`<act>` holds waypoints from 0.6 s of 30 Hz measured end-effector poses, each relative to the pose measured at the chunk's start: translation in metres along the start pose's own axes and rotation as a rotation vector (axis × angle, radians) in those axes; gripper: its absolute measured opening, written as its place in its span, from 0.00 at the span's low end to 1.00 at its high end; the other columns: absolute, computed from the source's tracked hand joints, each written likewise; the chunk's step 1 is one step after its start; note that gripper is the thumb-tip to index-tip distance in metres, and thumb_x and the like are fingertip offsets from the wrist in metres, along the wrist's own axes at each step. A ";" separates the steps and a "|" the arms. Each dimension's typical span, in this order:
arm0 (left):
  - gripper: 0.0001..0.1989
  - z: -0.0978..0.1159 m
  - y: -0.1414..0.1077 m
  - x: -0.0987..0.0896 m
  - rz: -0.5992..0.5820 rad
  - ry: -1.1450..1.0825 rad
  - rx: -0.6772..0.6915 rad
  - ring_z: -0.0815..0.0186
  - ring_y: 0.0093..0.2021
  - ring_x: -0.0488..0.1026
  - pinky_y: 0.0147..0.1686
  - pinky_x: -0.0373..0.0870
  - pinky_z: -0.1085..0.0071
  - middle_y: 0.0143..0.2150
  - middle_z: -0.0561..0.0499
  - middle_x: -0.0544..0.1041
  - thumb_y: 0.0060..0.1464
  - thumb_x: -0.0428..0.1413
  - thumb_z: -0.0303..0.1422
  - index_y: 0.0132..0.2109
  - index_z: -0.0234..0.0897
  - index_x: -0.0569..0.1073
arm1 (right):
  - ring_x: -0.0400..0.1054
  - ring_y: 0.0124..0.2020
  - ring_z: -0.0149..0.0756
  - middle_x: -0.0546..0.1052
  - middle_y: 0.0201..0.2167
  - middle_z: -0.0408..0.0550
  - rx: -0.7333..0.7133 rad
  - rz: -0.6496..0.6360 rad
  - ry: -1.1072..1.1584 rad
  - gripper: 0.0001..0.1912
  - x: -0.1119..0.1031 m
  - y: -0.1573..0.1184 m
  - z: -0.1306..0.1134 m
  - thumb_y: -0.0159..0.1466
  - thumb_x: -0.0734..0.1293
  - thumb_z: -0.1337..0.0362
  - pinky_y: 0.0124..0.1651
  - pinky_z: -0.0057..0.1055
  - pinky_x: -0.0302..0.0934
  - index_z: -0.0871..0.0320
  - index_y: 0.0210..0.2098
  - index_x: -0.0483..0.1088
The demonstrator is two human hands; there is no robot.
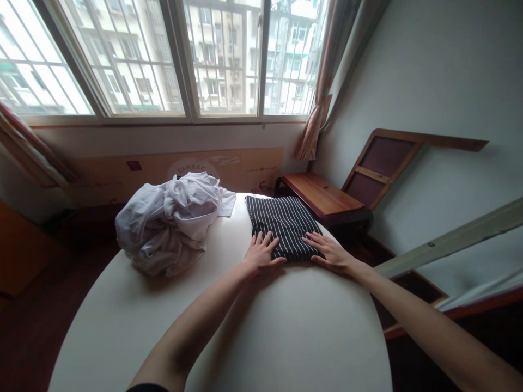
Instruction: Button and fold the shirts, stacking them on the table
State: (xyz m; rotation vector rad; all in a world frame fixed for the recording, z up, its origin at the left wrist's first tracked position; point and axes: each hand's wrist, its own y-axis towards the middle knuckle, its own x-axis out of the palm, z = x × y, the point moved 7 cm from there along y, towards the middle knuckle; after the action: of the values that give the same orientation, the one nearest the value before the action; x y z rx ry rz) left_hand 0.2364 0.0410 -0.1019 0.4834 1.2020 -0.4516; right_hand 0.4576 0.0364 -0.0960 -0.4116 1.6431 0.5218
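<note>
A black cloth with white stripes [281,220] lies folded into a flat, roughly square shape on the white round table [310,326]. On its near left corner rests my left hand [263,255], fingers spread. My right hand [329,253] touches the near right edge, its fingers also apart. Neither hand grips the cloth. To the left, a crumpled heap of pale, whitish cloth [171,218] sits near the table's far left edge, apart from both hands.
Behind the table at the right stands a low wooden bench [327,196]. A wooden framed panel [379,163] leans by the wall. Barred windows, tied curtains and a large flat cardboard piece [229,163] are beyond the table.
</note>
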 end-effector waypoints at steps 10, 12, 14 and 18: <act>0.18 -0.105 -0.100 -0.164 0.745 0.196 -0.200 0.50 0.60 0.59 0.58 0.54 0.53 0.56 0.42 0.69 0.55 0.56 0.38 0.51 0.37 0.70 | 0.43 0.67 0.49 0.52 0.67 0.54 -0.014 0.278 -0.071 0.37 0.009 -0.013 -0.060 0.62 0.59 0.44 0.65 0.52 0.41 0.54 0.66 0.51; 0.14 -0.142 -0.113 -0.192 0.821 0.204 -0.295 0.50 0.52 0.65 0.54 0.57 0.52 0.46 0.41 0.74 0.53 0.58 0.38 0.43 0.32 0.73 | 0.44 0.67 0.49 0.53 0.66 0.54 -0.037 0.281 -0.066 0.36 0.009 -0.011 -0.068 0.63 0.59 0.46 0.64 0.52 0.42 0.53 0.65 0.52; 0.12 -0.162 -0.116 -0.201 0.782 0.198 -0.289 0.56 0.41 0.69 0.48 0.61 0.55 0.35 0.44 0.74 0.55 0.56 0.38 0.34 0.31 0.73 | 0.46 0.66 0.50 0.55 0.66 0.54 -0.025 0.302 -0.069 0.35 0.006 -0.010 -0.070 0.63 0.60 0.46 0.64 0.52 0.43 0.54 0.65 0.53; 0.11 -0.141 -0.117 -0.190 0.778 0.215 -0.194 0.62 0.33 0.68 0.41 0.64 0.63 0.28 0.48 0.72 0.59 0.50 0.32 0.31 0.34 0.72 | 0.49 0.65 0.51 0.59 0.64 0.55 0.003 0.370 -0.059 0.32 -0.002 -0.013 -0.067 0.63 0.60 0.48 0.63 0.51 0.46 0.55 0.63 0.57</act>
State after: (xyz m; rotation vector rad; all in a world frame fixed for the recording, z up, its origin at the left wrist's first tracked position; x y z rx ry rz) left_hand 0.0056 0.0412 0.0251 0.7929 1.1451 0.3875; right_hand 0.4098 -0.0119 -0.0890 -0.0859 1.6698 0.7979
